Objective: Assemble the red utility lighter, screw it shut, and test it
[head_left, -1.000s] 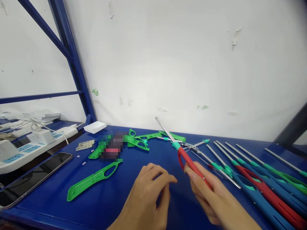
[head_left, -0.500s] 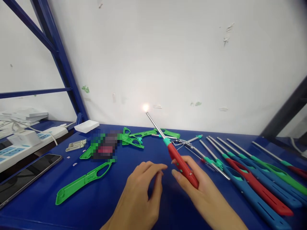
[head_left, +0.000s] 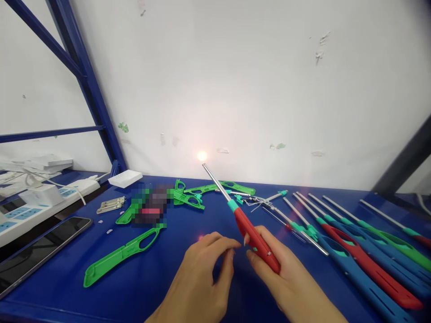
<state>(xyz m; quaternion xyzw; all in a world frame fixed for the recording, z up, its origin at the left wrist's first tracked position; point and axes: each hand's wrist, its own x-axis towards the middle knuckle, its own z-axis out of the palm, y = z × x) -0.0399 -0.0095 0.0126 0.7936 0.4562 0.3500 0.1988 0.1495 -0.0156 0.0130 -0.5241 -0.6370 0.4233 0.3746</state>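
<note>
A red lighter [head_left: 257,242] with a long metal tube is held in my right hand [head_left: 286,273], tilted up and to the left. A small bright flame [head_left: 202,156] glows at the tube's tip, in front of the white wall. Beside the lighter's handle, my left hand [head_left: 205,278] hovers over the blue table [head_left: 134,291]. Its fingertips curl towards each other; whether anything small sits between them cannot be made out. It does not touch the lighter.
Several long lighters in blue, red and green lie at the right. Green handle shells [head_left: 117,258] lie left and at the back, near a pixelated dark item. A phone [head_left: 40,251], a power strip [head_left: 20,220] and a white box [head_left: 125,178] are at the left.
The lighter and both hands sit slightly lower in view, and the flame looks a little brighter. The whole scene has shifted slightly to the right and down.
</note>
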